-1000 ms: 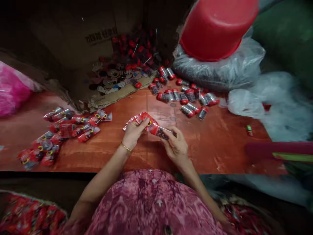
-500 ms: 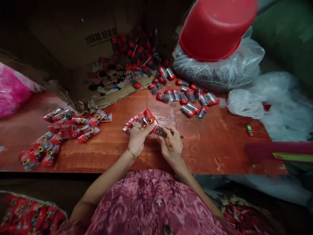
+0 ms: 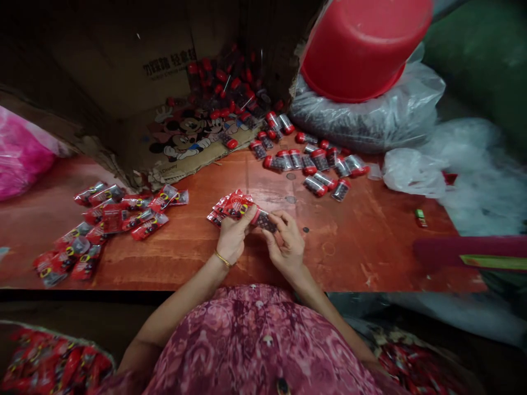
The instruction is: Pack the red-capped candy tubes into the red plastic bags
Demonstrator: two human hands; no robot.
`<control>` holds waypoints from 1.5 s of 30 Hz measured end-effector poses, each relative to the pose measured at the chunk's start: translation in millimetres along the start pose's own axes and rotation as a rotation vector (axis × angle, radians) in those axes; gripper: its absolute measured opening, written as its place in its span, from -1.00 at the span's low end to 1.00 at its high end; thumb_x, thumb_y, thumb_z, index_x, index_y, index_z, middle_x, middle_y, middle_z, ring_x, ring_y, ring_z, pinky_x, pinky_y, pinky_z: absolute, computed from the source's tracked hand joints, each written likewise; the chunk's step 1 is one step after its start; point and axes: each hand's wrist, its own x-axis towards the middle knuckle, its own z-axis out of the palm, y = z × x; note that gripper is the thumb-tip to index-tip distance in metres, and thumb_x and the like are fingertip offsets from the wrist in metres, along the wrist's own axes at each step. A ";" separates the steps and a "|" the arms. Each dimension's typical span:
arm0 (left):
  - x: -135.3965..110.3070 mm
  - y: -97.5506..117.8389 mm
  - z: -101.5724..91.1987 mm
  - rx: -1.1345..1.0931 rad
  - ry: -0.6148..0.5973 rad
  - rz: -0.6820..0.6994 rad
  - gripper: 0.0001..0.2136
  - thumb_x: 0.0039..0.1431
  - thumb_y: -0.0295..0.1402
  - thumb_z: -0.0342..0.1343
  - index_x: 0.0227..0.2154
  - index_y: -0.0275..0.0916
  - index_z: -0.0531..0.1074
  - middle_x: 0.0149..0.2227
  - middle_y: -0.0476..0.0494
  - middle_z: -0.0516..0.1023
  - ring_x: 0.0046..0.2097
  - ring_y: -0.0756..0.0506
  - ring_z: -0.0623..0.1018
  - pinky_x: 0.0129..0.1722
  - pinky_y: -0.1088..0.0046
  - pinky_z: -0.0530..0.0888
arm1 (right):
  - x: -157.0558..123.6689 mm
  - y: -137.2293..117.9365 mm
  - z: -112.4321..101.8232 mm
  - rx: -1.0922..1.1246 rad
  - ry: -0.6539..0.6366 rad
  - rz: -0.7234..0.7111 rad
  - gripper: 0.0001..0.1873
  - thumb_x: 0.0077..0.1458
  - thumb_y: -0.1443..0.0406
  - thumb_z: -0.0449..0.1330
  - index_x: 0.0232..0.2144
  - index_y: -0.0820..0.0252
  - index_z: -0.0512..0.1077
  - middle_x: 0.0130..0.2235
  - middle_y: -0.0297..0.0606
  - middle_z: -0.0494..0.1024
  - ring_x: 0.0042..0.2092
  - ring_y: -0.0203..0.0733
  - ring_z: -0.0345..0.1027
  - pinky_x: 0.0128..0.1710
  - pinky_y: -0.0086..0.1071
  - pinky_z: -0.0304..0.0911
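In front of me my left hand (image 3: 231,237) is closed, thumb and fingers on the red-capped end of a small clear jar (image 3: 264,219) filled with dark pellets. My right hand (image 3: 286,240) pinches the jar's other end. Just beyond my left fingers lie several red printed wrappers (image 3: 235,204), fanned on the table; whether those fingers also touch a wrapper is hidden. Left of them, a group of red-wrapped jars (image 3: 113,218) spreads over the table. More bare jars with red caps (image 3: 320,161) lie loose at the back right.
A torn cardboard box (image 3: 168,167) opens toward me, with a heap of red-capped jars (image 3: 230,82) inside. A red basin (image 3: 362,49) rests upside down on a filled clear bag (image 3: 362,126). A small green-topped item (image 3: 420,218) lies at right on the table (image 3: 362,247).
The raised red wrapper at my left fingers has dropped lower and leftward. More of the jar, with its capped end, shows between my hands. My right hand has shifted slightly left.
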 end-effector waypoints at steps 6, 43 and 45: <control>7.9 -4.4 -6.3 0.054 -0.009 0.022 -0.77 -0.32 -0.32 0.32 -0.59 -0.35 0.45 -0.59 -0.03 0.49 -0.50 0.03 0.45 -0.43 0.51 0.37 | 1.7 -8.8 4.4 0.006 -0.078 -0.035 -0.56 0.06 0.45 0.07 0.02 0.13 0.24 -0.12 -0.14 0.34 -0.06 -0.16 0.27 -0.08 -0.25 0.28; -17.9 62.6 -94.0 0.074 0.434 -0.136 -0.85 0.12 -0.40 0.02 -0.53 -0.28 0.37 -0.60 -0.01 0.52 -0.49 0.04 0.53 -0.38 0.55 0.46 | 75.6 56.3 13.9 -0.433 -0.165 0.129 -0.62 0.06 0.04 0.06 -0.30 0.25 0.39 -0.28 -0.05 0.47 -0.20 -0.05 0.30 -0.19 -0.19 0.19; -21.7 72.9 -104.2 0.072 0.526 -0.092 -0.79 0.16 -0.38 -0.04 -0.55 -0.28 0.35 -0.62 0.01 0.49 -0.51 0.05 0.52 -0.38 0.57 0.46 | 81.4 92.4 -11.2 -0.607 -0.004 0.246 -0.64 0.05 0.12 0.07 -0.28 0.33 0.39 -0.20 0.09 0.44 -0.14 0.08 0.26 -0.14 -0.04 0.14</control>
